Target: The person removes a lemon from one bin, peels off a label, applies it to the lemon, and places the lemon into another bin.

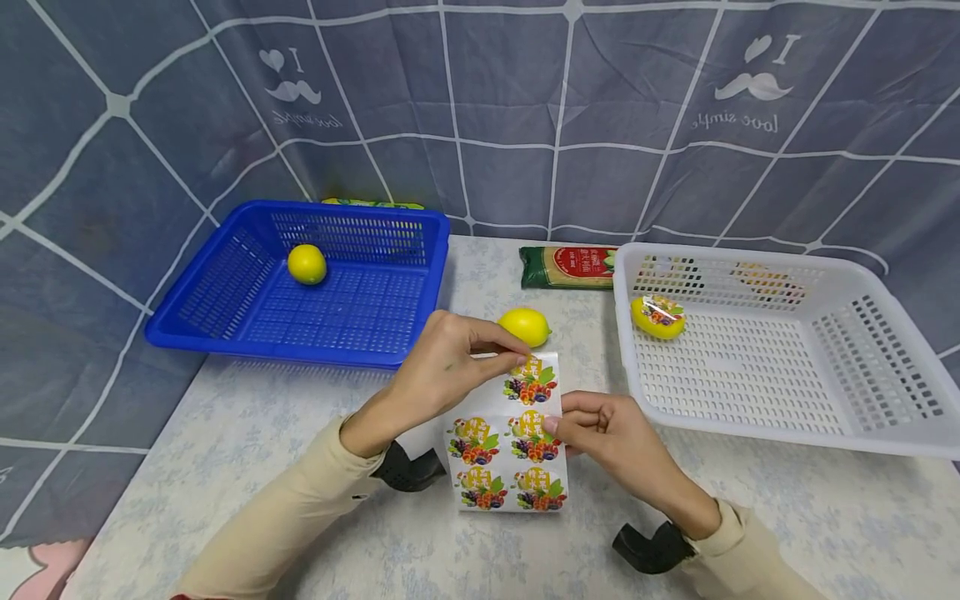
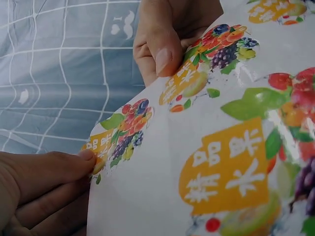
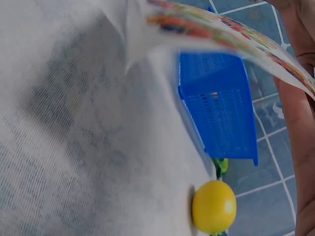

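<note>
A white sticker sheet (image 1: 510, 442) printed with several fruit labels is held above the table between both hands. My left hand (image 1: 457, 358) pinches the top label (image 1: 530, 379) at the sheet's upper edge; its thumb (image 2: 54, 167) presses on a label (image 2: 115, 142). My right hand (image 1: 600, 429) pinches the sheet's right edge, thumb (image 2: 160, 46) on the paper. A bare lemon (image 1: 525, 326) lies on the table just beyond the sheet, also seen as the lemon (image 3: 214, 206) under the sheet (image 3: 221, 29).
A blue basket (image 1: 225, 292) at the left holds one lemon (image 1: 307, 263). A white basket (image 1: 862, 333) at the right holds a lemon with a label on it (image 1: 657, 316). A green and red packet (image 1: 570, 267) lies between the baskets. A grey curtain hangs behind.
</note>
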Demonstrator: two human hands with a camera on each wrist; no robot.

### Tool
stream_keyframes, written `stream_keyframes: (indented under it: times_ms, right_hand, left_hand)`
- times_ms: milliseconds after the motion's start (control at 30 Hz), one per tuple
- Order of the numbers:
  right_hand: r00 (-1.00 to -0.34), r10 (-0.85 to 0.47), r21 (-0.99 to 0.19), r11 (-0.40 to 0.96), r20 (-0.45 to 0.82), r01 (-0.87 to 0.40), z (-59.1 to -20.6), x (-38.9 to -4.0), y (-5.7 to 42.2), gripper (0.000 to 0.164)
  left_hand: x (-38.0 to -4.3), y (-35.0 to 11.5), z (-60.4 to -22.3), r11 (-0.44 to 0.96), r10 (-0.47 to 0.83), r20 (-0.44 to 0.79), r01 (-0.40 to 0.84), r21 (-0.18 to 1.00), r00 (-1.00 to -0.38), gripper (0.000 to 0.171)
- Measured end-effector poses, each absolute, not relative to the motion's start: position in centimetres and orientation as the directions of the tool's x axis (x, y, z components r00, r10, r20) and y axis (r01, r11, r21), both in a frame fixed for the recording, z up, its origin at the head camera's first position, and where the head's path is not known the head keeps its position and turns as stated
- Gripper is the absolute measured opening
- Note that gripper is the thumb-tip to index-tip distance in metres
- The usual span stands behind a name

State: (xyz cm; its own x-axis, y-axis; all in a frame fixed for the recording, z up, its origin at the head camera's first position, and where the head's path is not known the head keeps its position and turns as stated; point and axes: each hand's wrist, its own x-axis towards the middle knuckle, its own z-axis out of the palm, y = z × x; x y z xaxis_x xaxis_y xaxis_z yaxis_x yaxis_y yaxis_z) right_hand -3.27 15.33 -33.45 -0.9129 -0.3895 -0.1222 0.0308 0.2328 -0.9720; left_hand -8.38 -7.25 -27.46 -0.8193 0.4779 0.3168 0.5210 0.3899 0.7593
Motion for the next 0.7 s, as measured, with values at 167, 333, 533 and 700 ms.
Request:
stream_keyframes:
  times_ms: [167, 333, 533, 700]
  right_hand:
    - [-0.935, -0.345, -0.975, 0.222, -0.088, 0.010, -33.1, -3.1, 15.1, 0.020]
    - [-0.950, -0.305, -0.978, 0.211, -0.062, -0.004, -32.8, -3.0, 15.0, 0.022]
    - [-0.955, -0.290, -0.982, 0.191, -0.064, 0.008, -32.7, -2.9, 14.9, 0.024]
    - [-0.957, -0.283, -0.983, 0.185, -0.061, 0.008, -32.7, -2.9, 14.8, 0.026]
  left_hand:
    - [-8.3, -7.1, -26.8, 0.372, 0.497, 0.421, 0.624, 0.687, -0.759, 0.008]
    - [-8.2, -6.8, -26.5, 0.368, 0.515, 0.564, 0.761, 0.534, -0.645, 0.007]
    - [-8.0, -6.8, -26.3, 0.380, 0.523, 0.625, 0.814, 0.439, -0.580, 0.006]
    - [-7.8, -6.9, -26.1, 0.381, 0.539, 0.582, 0.793, 0.476, -0.608, 0.006]
